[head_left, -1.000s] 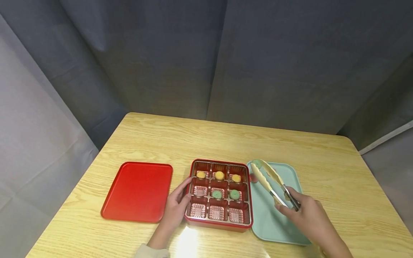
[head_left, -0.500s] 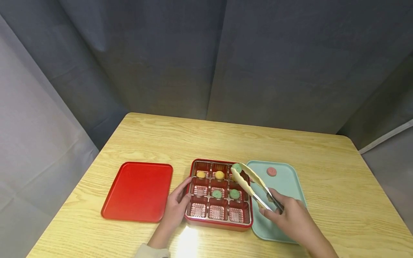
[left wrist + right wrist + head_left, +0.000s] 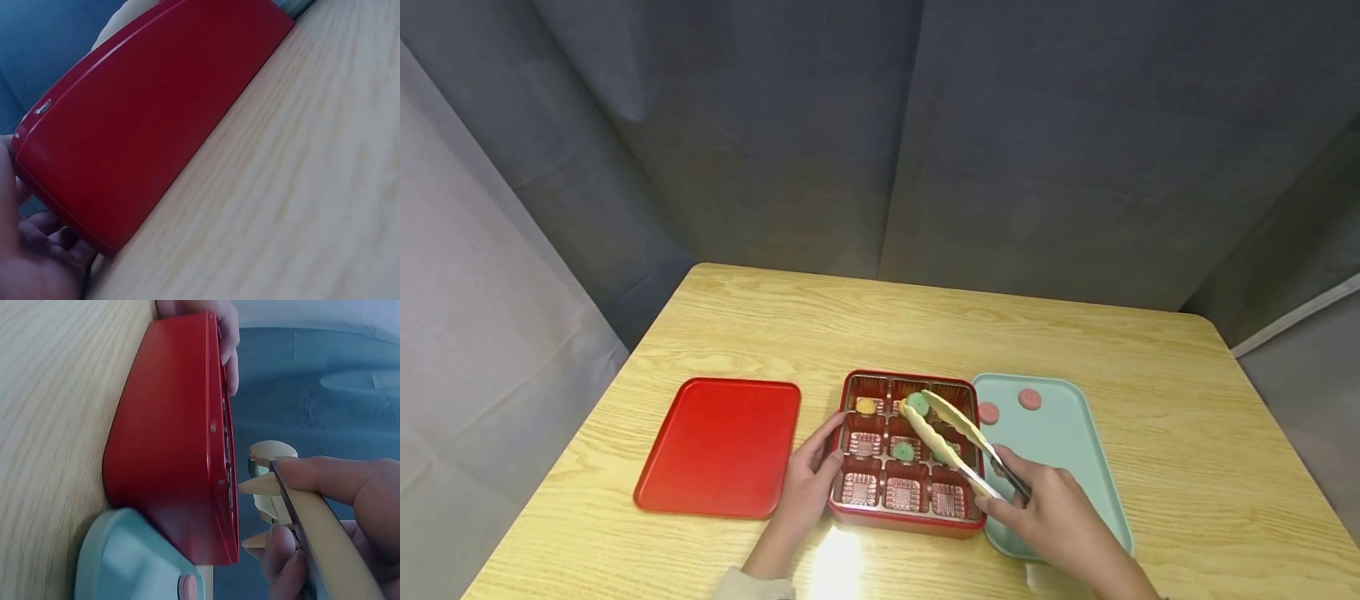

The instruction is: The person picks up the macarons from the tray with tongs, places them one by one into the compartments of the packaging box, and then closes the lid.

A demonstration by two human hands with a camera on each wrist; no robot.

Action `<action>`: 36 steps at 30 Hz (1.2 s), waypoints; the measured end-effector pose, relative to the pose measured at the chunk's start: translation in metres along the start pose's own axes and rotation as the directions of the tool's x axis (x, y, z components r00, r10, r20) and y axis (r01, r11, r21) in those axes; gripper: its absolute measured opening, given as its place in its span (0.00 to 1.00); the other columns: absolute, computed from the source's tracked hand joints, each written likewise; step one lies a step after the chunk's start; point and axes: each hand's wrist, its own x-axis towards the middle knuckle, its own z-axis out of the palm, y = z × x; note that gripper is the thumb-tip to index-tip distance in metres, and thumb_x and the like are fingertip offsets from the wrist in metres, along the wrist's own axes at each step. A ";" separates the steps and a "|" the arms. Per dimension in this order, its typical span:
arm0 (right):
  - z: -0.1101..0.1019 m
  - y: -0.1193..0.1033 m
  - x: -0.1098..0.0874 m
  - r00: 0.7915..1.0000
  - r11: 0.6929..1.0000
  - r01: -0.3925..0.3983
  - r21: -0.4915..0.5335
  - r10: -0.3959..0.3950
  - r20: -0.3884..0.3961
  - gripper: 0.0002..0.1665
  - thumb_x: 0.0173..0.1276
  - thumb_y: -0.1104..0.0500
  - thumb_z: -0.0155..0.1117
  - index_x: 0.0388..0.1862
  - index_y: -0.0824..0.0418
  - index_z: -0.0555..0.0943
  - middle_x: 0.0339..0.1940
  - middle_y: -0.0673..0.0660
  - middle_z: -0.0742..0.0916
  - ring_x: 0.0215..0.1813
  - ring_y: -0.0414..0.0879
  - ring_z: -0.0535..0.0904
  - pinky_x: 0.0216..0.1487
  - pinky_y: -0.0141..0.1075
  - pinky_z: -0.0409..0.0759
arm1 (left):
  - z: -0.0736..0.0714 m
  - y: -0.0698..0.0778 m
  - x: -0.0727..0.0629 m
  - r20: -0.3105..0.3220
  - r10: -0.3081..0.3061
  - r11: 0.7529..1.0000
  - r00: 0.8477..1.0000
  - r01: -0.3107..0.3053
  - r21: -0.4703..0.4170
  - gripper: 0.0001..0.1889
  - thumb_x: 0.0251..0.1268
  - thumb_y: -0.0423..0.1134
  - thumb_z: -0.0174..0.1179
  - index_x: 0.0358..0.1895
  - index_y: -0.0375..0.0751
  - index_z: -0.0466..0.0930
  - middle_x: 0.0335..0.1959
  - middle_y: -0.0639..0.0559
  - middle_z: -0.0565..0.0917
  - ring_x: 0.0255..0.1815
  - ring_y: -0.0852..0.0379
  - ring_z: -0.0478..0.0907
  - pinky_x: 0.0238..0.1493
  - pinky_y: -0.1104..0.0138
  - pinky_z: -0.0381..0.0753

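In the head view, my right hand [image 3: 1056, 504] holds a pair of tongs [image 3: 931, 433] with cream scalloped tips. Between those tips is a round green cookie-like piece [image 3: 917, 403], over the upper part of a red box [image 3: 910, 527]. A divided insert with several square compartments fills the box. Yellow round pieces [image 3: 866, 407] sit in its far row, partly covered by the tongs. Another green piece [image 3: 903, 452] lies in the middle compartment, and one more is half hidden to its right. My left hand [image 3: 808, 475] grips the box's left side, fingers at its rim and wall.
A pale green tray [image 3: 1052, 433] stands just right of the box, with two pink round pieces [image 3: 1030, 399] near its far end. To the left lies a flat red tray or lid [image 3: 718, 446]. The wooden table [image 3: 790, 325] ends at dark curtains.
My right hand has carried the tongs and the green piece leftward, from above the green tray to above the box. The left hand and the box have stayed put.
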 end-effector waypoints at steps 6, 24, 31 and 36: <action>0.006 -0.007 0.001 0.998 0.998 0.054 0.011 -0.054 0.035 0.41 0.53 0.51 0.73 0.63 0.68 0.72 0.13 0.44 0.71 0.15 0.31 0.61 0.11 0.26 0.63 | 0.000 0.000 0.000 -0.003 -0.007 1.000 1.000 0.007 0.001 0.28 0.64 0.25 0.49 0.68 0.44 0.66 0.72 0.48 0.62 0.72 0.50 0.59 0.62 0.75 0.69; 0.024 -0.017 0.003 0.988 0.992 0.116 -0.047 -0.110 0.106 0.42 0.52 0.46 0.72 0.61 0.68 0.74 0.33 0.56 0.86 0.22 0.34 0.68 0.21 0.26 0.69 | 0.000 0.000 0.000 -0.004 0.005 1.000 1.000 -0.005 0.010 0.28 0.64 0.25 0.49 0.68 0.44 0.66 0.73 0.44 0.59 0.70 0.47 0.61 0.64 0.67 0.69; 0.025 -0.020 0.004 0.990 0.990 0.117 -0.077 -0.110 0.089 0.41 0.50 0.47 0.74 0.60 0.68 0.75 0.40 0.62 0.87 0.27 0.38 0.71 0.26 0.27 0.71 | 0.000 0.000 -0.001 -0.006 0.008 1.000 1.000 -0.008 0.014 0.28 0.63 0.25 0.49 0.67 0.44 0.66 0.72 0.45 0.61 0.71 0.48 0.60 0.64 0.67 0.69; 0.024 -0.020 0.004 0.989 0.988 0.127 -0.085 -0.120 0.086 0.42 0.51 0.46 0.74 0.60 0.68 0.75 0.38 0.61 0.87 0.25 0.37 0.69 0.25 0.26 0.69 | 0.000 0.000 -0.001 -0.006 0.021 1.000 1.000 -0.021 0.012 0.28 0.63 0.24 0.49 0.67 0.43 0.67 0.72 0.46 0.61 0.71 0.50 0.59 0.66 0.70 0.66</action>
